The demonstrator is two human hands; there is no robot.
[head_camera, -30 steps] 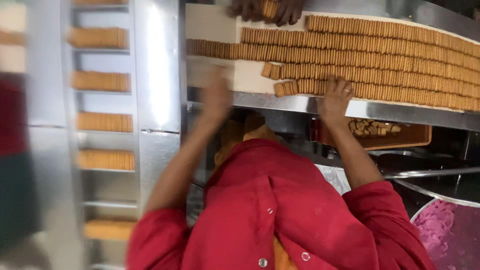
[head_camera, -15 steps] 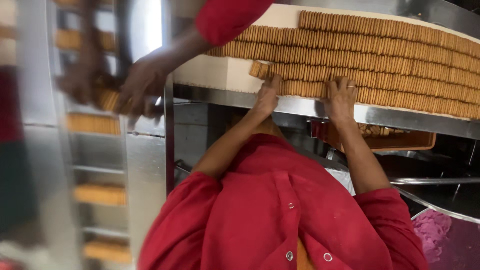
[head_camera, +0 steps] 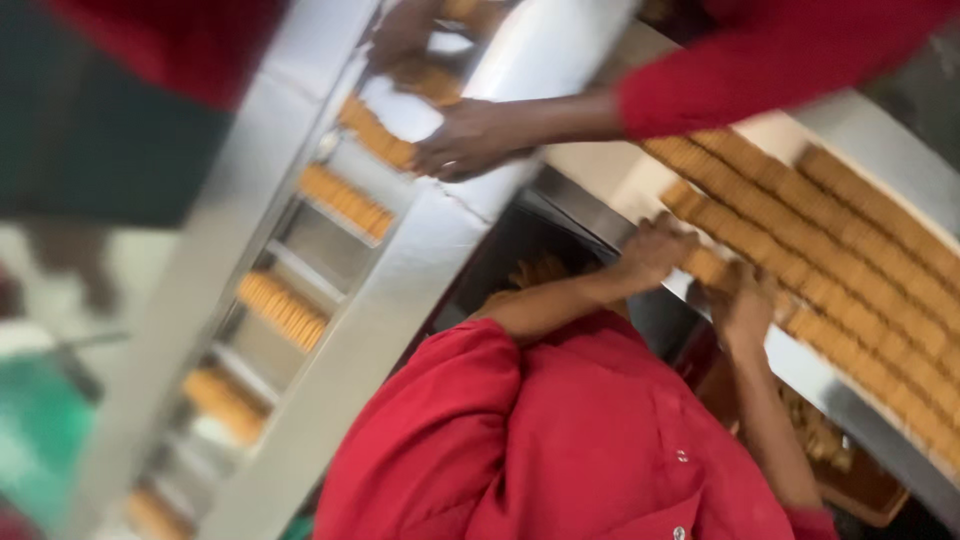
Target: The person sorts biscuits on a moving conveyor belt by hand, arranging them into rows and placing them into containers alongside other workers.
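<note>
Several biscuit stacks in the steel lane at left, with a co-worker's hand now lowered onto one. Further right, still at the belt edge: left hand and right hand, fingers curled over a short biscuit row, perhaps gripping it, too blurred to tell.

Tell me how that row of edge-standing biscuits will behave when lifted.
The row of biscuits is many separate thin pieces on edge, so it probably fans apart unless squeezed endwise, where a hand presses. Likely light and brittle.
</note>
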